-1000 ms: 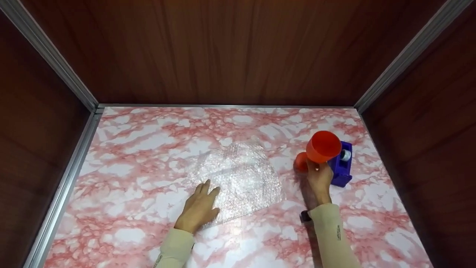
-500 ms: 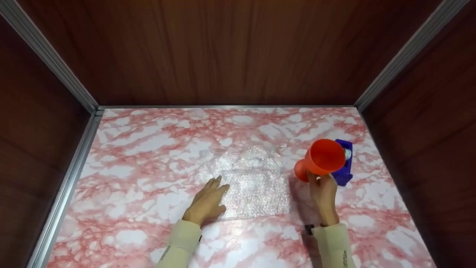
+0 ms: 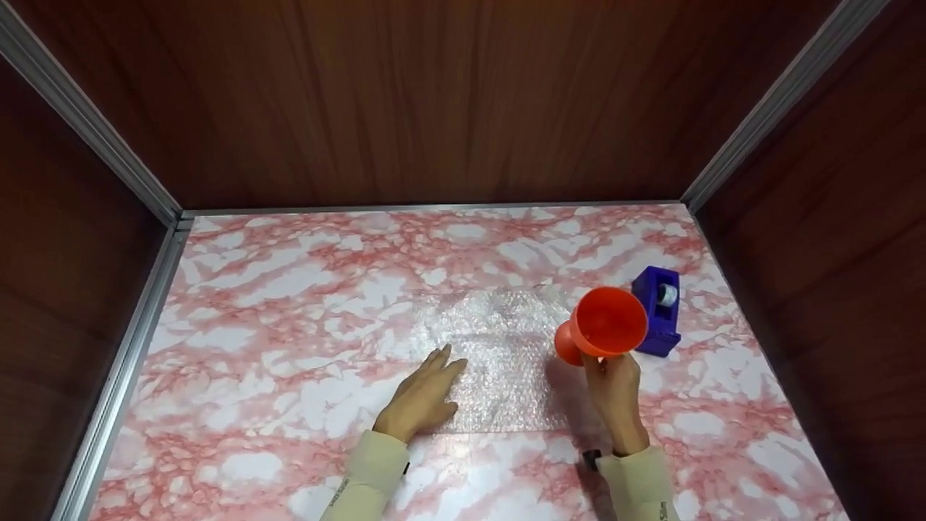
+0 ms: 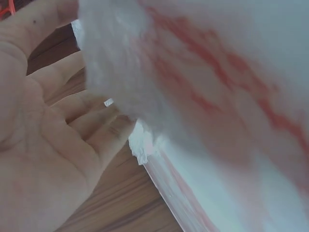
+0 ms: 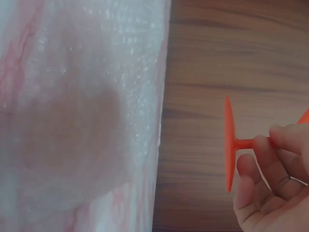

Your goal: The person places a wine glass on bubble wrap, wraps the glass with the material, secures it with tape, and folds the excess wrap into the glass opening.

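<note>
An orange-red plastic goblet (image 3: 610, 320) tilts above the table on the right, its wide bowl facing up toward the head camera. My right hand (image 3: 614, 394) pinches it by the thin stem; the round foot (image 5: 230, 145) shows edge-on in the right wrist view. Across the middle of the table lies a clear sheet of bubble wrap (image 3: 499, 383). My left hand (image 3: 423, 396) rests on its left part with the fingers extended. In the left wrist view, the wrap (image 4: 116, 58) covers some fingertips of the left hand (image 4: 53, 125).
A blue-purple tape dispenser (image 3: 657, 311) with a white roll stands just right of the goblet. The red-and-white marbled tabletop (image 3: 246, 405) is bounded by dark wood panels (image 3: 434, 101) at the back and both sides.
The left hand has slid to the right, and the bubble wrap has shifted and straightened with it. The right hand has brought the goblet nearer and slightly left, uncovering more of the tape dispenser.
</note>
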Tool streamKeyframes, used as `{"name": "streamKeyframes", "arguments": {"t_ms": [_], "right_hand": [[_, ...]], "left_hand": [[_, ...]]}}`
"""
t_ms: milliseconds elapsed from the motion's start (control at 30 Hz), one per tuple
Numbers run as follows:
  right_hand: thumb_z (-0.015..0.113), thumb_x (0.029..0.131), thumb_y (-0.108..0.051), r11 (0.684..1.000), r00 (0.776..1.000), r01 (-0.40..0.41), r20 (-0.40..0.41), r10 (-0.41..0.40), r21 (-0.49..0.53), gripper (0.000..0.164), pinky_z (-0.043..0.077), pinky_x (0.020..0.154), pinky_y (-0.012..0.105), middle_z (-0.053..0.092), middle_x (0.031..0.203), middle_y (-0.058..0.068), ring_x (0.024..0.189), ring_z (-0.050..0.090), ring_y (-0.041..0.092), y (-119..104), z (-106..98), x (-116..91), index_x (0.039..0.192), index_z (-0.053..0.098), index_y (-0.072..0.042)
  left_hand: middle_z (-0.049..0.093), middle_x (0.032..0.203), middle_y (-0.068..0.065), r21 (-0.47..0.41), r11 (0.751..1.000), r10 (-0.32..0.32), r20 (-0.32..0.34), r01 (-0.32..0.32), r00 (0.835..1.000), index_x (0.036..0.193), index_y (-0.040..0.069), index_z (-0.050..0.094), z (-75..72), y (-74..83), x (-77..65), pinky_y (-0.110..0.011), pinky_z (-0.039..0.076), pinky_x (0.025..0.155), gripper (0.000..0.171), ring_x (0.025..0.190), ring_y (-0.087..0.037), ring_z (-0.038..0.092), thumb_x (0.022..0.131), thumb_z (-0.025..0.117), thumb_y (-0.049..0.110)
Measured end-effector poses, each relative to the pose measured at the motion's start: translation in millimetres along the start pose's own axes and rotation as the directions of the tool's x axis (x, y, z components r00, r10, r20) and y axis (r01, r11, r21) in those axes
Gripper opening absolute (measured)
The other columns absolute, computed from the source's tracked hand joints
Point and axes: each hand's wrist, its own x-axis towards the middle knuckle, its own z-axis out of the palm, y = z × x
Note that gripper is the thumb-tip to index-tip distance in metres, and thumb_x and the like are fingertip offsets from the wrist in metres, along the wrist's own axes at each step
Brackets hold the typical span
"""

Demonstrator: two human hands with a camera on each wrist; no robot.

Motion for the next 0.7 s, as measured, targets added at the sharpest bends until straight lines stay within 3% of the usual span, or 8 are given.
{"name": "streamKeyframes", "arguments": {"t_ms": [300,467,567,700], "right_hand": [[0.073,0.086,0.003,0.999,0.997,0.031,0.072,-0.030,-0.011,0.008,0.041,0.059,0.022,0.060,0.078,0.007,0.066,0.053,0.022,-11,6,9,0.088,0.068,-0.003],[0.074,0.089,-0.004,0.997,0.983,-0.055,0.180,0.043,0.061,0.005,0.042,0.059,0.020,0.062,0.075,0.001,0.064,0.053,0.013,-26,14,11,0.085,0.072,-0.005],[0.073,0.092,-0.009,0.973,0.944,-0.184,0.301,0.136,0.136,0.009,0.042,0.055,0.021,0.061,0.072,-0.002,0.061,0.052,0.012,-35,25,12,0.084,0.071,-0.007],[0.070,0.095,-0.015,0.935,0.869,-0.312,0.447,0.211,0.167,0.015,0.041,0.052,0.021,0.061,0.069,-0.003,0.059,0.052,0.011,-45,44,12,0.081,0.069,-0.010]], "left_hand": [[0.036,0.155,-0.022,0.009,0.993,0.120,-0.116,-0.120,0.986,0.142,0.000,0.050,10.3,-1.2,-16.4,-0.047,0.025,0.116,0.052,0.145,-0.037,0.029,0.096,0.066,0.018],[0.043,0.151,-0.020,-0.043,0.988,0.138,-0.158,-0.146,0.978,0.140,0.000,0.054,10.7,0.7,-23.1,-0.046,0.029,0.114,0.047,0.141,-0.036,0.035,0.099,0.062,0.022],[0.050,0.145,-0.018,-0.041,0.988,0.137,-0.217,-0.149,0.966,0.136,0.001,0.058,9.0,-0.3,-26.8,-0.045,0.034,0.112,0.042,0.137,-0.035,0.043,0.100,0.062,0.023],[0.055,0.140,-0.017,-0.063,0.992,0.086,-0.296,-0.110,0.951,0.131,0.002,0.062,6.3,-6.6,-33.9,-0.045,0.037,0.110,0.039,0.133,-0.033,0.047,0.100,0.062,0.025]]}}
